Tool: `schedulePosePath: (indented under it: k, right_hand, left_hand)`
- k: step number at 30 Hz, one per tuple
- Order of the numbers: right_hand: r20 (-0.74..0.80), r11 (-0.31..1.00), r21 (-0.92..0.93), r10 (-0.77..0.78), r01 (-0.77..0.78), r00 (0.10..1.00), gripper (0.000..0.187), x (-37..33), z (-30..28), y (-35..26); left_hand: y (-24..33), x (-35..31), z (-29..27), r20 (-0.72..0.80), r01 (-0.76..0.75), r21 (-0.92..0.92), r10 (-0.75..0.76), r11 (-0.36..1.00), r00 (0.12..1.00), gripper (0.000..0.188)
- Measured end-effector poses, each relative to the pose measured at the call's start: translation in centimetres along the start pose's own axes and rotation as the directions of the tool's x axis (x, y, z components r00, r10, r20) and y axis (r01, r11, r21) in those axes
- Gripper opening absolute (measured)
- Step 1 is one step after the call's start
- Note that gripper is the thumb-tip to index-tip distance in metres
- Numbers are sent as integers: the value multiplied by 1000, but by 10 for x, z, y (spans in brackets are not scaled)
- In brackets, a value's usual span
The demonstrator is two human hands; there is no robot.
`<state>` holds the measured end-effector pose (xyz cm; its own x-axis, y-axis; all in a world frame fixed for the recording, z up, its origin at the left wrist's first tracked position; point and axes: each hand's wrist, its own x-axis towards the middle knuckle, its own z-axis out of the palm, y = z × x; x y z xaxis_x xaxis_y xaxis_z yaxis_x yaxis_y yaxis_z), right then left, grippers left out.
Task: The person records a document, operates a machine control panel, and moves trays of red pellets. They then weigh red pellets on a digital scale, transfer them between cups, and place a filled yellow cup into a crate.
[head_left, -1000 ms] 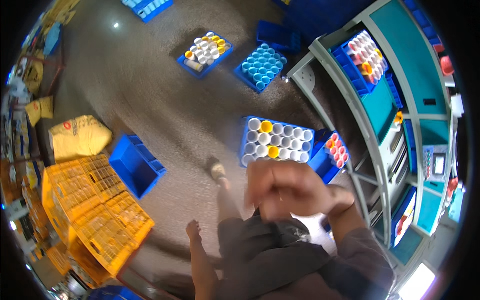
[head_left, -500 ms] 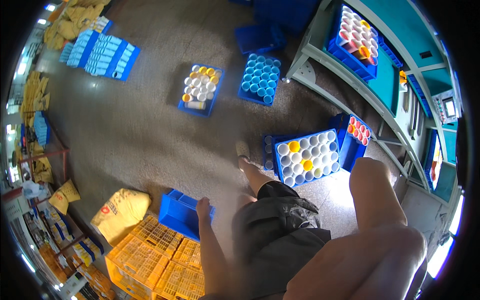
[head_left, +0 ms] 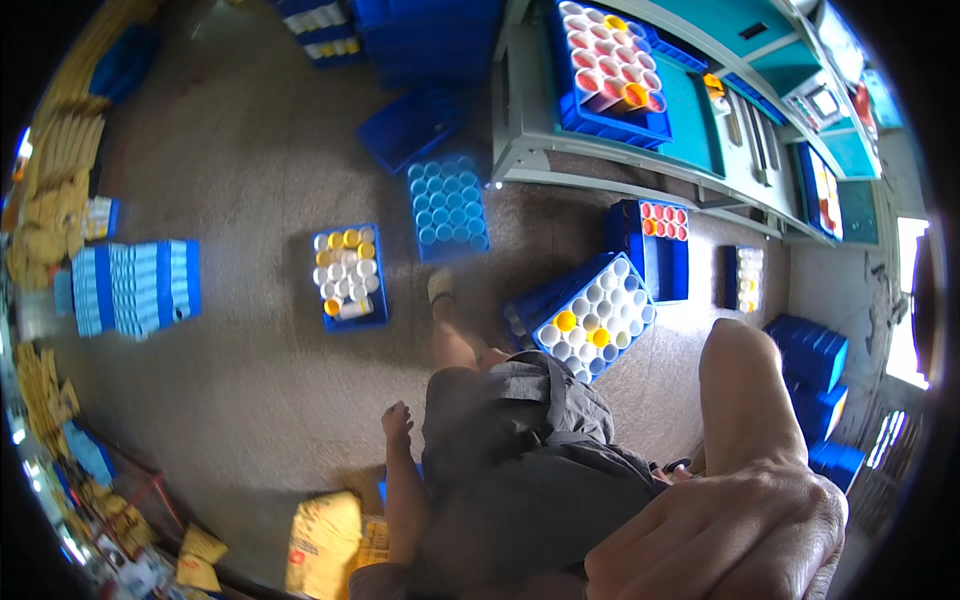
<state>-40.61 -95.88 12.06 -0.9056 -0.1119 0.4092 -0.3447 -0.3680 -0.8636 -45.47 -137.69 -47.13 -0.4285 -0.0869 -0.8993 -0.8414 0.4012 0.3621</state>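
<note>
My left hand [head_left: 397,421] hangs beside my left leg, its fingers loosely curled with nothing visible in them. Just below it, the corner of a blue crate [head_left: 384,490] shows behind my forearm. Very large at the lower right is my right hand [head_left: 735,525], raised close to the camera with its arm bent. Its back and knuckles show; the fingertips are hidden. Ahead of my legs a tilted blue crate [head_left: 541,333] holds rows of white, open-topped cylinders [head_left: 596,309] with a few yellow ones.
Farther off stand a crate of white and yellow cylinders [head_left: 346,272] and a crate of blue cylinders [head_left: 447,204]. A workbench [head_left: 640,175] runs along the right. Light-blue stacks [head_left: 135,288] stand left; a yellow sack [head_left: 325,545] lies at the bottom.
My view has swung, so the room has shifted. My left hand, earlier at the blue crate's edge, is now apart from it. The right hand stays raised near the camera.
</note>
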Motion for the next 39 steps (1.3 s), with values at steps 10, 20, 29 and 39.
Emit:
schedulePosePath:
  k: [10,20,29,39]
  right_hand:
    - [-204,993,-115,-24,0,979,8,79,-28,-3]
    - [-238,989,-145,-54,20,970,9,106,-34,-9]
    - [-337,979,-198,-112,46,935,9,95,-59,-24]
    - [-682,989,-121,-147,88,717,10,49,-128,-35]
  left_hand:
    - [232,80,41,226,-191,9,184,981,956,12]
    - [223,117,44,227,-130,154,93,980,970,20]
    - [223,124,29,136,1,287,-42,958,990,21]
    - [323,112,141,266,-213,355,120,910,956,24]
